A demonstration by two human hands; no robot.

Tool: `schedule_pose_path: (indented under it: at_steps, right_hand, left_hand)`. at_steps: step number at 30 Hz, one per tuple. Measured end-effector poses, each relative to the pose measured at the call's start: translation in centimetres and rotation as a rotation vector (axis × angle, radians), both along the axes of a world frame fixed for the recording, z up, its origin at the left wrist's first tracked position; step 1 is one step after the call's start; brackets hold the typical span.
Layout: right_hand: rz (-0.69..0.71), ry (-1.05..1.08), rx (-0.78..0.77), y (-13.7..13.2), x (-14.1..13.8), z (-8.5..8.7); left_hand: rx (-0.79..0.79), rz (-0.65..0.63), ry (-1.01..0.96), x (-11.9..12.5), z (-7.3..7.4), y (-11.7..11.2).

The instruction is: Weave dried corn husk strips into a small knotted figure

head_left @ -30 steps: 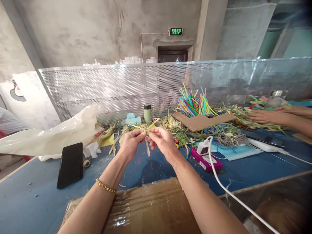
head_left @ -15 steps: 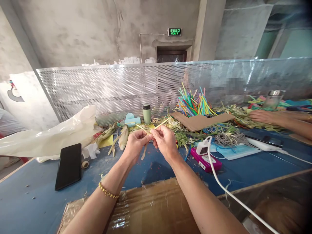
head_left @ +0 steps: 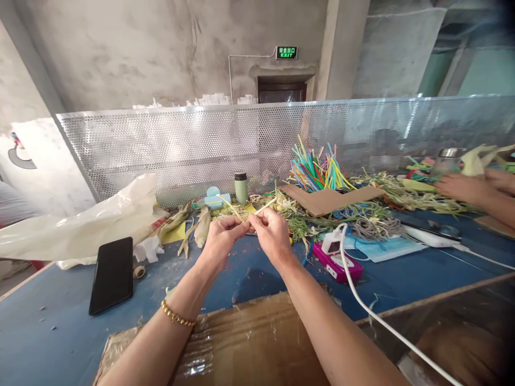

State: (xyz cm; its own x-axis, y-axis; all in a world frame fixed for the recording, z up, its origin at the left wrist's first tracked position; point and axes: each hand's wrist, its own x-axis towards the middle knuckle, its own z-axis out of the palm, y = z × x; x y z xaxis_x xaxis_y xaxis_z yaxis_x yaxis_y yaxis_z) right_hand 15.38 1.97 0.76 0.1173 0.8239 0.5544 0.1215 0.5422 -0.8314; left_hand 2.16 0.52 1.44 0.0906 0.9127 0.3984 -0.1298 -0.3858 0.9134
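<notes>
My left hand (head_left: 223, 238) is closed in a pinch on a thin pale-yellow strip (head_left: 230, 205), whose free end sticks up to the left. Close against it, my right hand (head_left: 272, 236) pinches another thin yellow length (head_left: 267, 206) pointing up to the right. The fingertips nearly meet, and they hide whether these are two strips or one bent piece. Just left of my hands lies a dried corn husk (head_left: 202, 228). Behind them are loose plant strands and a green bottle (head_left: 241, 188) with a black cap.
A black phone (head_left: 111, 275) lies at left, near plastic sheeting (head_left: 120, 217). At right are a purple power strip (head_left: 338, 264) with a white cable, cardboard (head_left: 322, 201) and colourful stems (head_left: 317, 167). Another person's hand (head_left: 454, 187) works among husks. A perforated metal screen (head_left: 181, 145) stands behind.
The left strip's free end has risen more upright, and the piece hanging below my fingers no longer shows. At far right, the other person's hands have moved, with a pale husk now raised there.
</notes>
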Motion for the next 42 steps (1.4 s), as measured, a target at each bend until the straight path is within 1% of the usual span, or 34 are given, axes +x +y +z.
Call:
schedule_pose_path:
  at_steps: [3, 7, 11, 12, 14, 17, 18, 19, 20, 22, 24, 27, 30, 34, 37, 42]
  right_hand:
    - [0.013, 0.041, -0.017, 0.1, -0.1, -0.2]
    - [0.066, 0.081, -0.032, 0.3, -0.1, -0.1]
    - [0.087, 0.049, 0.002, 0.5, 0.1, 0.0]
    - [0.084, 0.027, 0.016, 0.5, 0.2, 0.1]
    - [0.029, -0.034, 0.057, 0.4, 0.4, 0.2]
    - [-0.206, -0.139, 0.191, 0.2, 0.5, 0.3]
    - [-0.267, -0.178, 0.234, 0.0, 0.5, 0.4]
    - [-0.286, -0.22, 0.261, -0.1, 0.5, 0.4]
    - [-0.264, -0.261, 0.267, -0.2, 0.4, 0.4]
    - [-0.146, -0.32, 0.229, -0.4, 0.2, 0.4]
    - [-0.049, -0.326, 0.177, -0.5, 0.0, 0.3]
    - [-0.002, -0.271, 0.114, -0.5, -0.2, 0.3]
    - [0.056, -0.193, 0.041, -0.6, -0.2, 0.3]
    - [0.232, -0.028, -0.072, -1.0, -0.2, 0.6]
    - [0.348, 0.061, -0.128, -1.2, -0.2, 0.9]
    - [0.428, 0.116, -0.187, -1.7, -0.6, 0.9]
  left_hand:
    - [0.017, -0.039, -0.009, 0.0, -0.1, 0.2]
    - [0.021, -0.079, -0.034, -0.3, 0.0, 0.4]
    - [-0.021, -0.181, -0.014, -1.0, 0.1, 0.5]
    - [-0.027, -0.189, -0.012, -1.1, 0.1, 0.6]
    - [-0.048, -0.175, -0.031, -1.3, 0.0, 0.7]
    - [-0.107, -0.141, -0.13, -1.4, -0.1, 1.0]
    - [-0.126, -0.127, -0.177, -1.4, -0.1, 1.1]
    - [-0.143, -0.11, -0.225, -1.4, -0.1, 1.2]
    - [-0.158, -0.092, -0.27, -1.4, -0.1, 1.2]
    - [-0.179, -0.072, -0.337, -1.3, 0.0, 1.2]
    - [-0.177, -0.089, -0.361, -1.2, 0.0, 1.2]
    - [-0.141, -0.128, -0.324, -1.0, -0.1, 1.1]
    - [-0.116, -0.132, -0.279, -0.9, -0.2, 1.1]
    - [-0.081, -0.128, -0.26, -1.0, -0.1, 1.1]
    - [-0.045, -0.1, -0.262, -1.0, 0.0, 1.1]
    - [-0.002, -0.008, -0.25, -0.6, -0.2, 1.0]
